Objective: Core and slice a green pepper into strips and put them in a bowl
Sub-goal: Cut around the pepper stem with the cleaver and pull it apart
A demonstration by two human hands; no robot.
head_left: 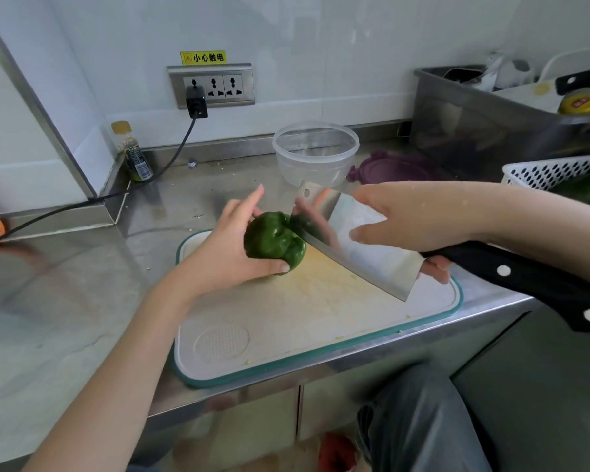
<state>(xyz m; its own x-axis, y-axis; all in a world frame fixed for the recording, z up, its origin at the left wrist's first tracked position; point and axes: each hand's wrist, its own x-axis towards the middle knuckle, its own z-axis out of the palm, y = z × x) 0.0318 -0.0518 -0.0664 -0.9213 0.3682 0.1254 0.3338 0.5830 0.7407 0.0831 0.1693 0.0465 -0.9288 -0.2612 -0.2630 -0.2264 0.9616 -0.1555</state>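
A whole green pepper [274, 240] lies on the white cutting board [286, 321] with a teal rim. My left hand [232, 247] grips the pepper from its left side, thumb under its front and index finger raised. My right hand [409, 219] holds a cleaver [355, 243] where the blade meets the black handle [532, 281], with thumb and forefinger lying on the flat of the blade. The blade's cutting edge touches the pepper's right side. A clear plastic bowl [315, 152] stands empty behind the board.
A purple lid [394, 168] lies right of the bowl. A steel tub [491, 120] and a white perforated basket [552, 172] with more green peppers sit at the right. A small bottle [133, 153] and a power cable [171, 158] are at the back left.
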